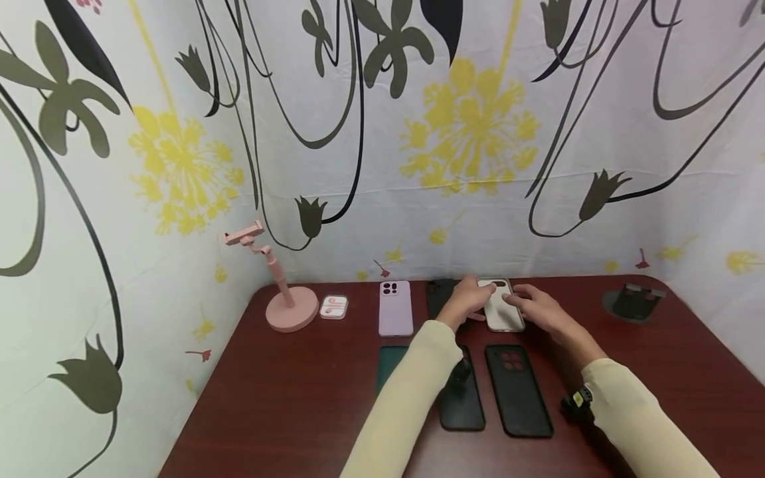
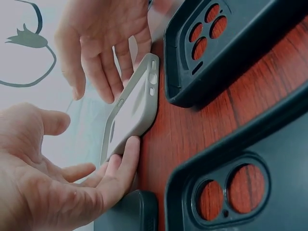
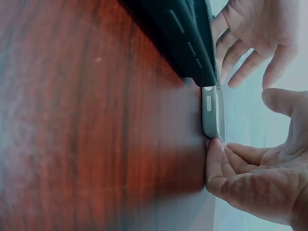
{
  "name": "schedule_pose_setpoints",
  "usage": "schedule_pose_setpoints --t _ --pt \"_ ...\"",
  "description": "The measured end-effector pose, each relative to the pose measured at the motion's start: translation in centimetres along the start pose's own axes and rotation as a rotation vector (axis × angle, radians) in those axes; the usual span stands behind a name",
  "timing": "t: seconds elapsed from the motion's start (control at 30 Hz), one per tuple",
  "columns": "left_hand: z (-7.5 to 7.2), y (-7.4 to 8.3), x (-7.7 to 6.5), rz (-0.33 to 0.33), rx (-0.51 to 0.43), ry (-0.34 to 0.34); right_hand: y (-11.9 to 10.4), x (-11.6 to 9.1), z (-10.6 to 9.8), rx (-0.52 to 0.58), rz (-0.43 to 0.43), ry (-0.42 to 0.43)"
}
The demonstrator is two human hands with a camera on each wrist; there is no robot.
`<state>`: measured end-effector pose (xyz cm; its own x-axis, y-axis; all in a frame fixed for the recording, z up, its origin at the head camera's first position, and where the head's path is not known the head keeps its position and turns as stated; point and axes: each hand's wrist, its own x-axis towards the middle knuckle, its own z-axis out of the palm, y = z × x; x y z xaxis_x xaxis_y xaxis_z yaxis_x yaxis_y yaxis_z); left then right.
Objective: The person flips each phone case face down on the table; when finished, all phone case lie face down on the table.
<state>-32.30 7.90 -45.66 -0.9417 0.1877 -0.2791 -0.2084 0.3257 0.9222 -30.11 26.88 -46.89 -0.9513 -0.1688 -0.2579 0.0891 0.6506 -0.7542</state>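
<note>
A pale grey phone case (image 1: 503,315) lies on the table between my hands, its raised rim and side cutouts showing in the left wrist view. My left hand (image 1: 465,302) is at its left side; in the left wrist view the fingertips (image 2: 131,144) touch the rim while the thumb stands away. From the right, my right hand (image 1: 542,312) reaches the opposite edge. Its fingertips (image 3: 215,147) meet the case's corner in the right wrist view, thumb apart. A black phone case (image 1: 438,292) is partly hidden behind my left hand.
Nearer me lie two black phone cases (image 1: 518,392) (image 1: 467,405) and a teal case (image 1: 390,364), partly covered by my left sleeve. Leftward are a lilac phone case (image 1: 396,312), a small earphone box (image 1: 333,307) and a pink phone stand (image 1: 291,312). A dark stand (image 1: 636,303) is far right.
</note>
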Motion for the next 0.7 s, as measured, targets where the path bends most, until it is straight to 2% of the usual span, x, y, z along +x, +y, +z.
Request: schedule_pose_setpoints --t 0.13,0.27,0.37,0.53,0.7 --pt "0.1 0.1 0.4 -0.030 0.011 0.008 -0.2 0.0 0.4 -0.076 -0.008 0.027" --pt "0.6 0.0 0.8 -0.062 0.081 0.031 -0.4 -0.2 0.7 -0.142 -0.028 0.056" --pt "0.9 -0.1 0.7 -0.021 0.088 0.087 -0.5 -0.4 0.9 -0.159 -0.042 0.074" --pt "1.1 -0.1 -0.1 0.046 0.014 0.159 -0.6 -0.4 1.2 -0.169 -0.072 0.092" --pt "1.2 -0.1 -0.5 0.028 -0.112 0.189 -0.1 -0.5 1.6 -0.162 -0.084 0.129"
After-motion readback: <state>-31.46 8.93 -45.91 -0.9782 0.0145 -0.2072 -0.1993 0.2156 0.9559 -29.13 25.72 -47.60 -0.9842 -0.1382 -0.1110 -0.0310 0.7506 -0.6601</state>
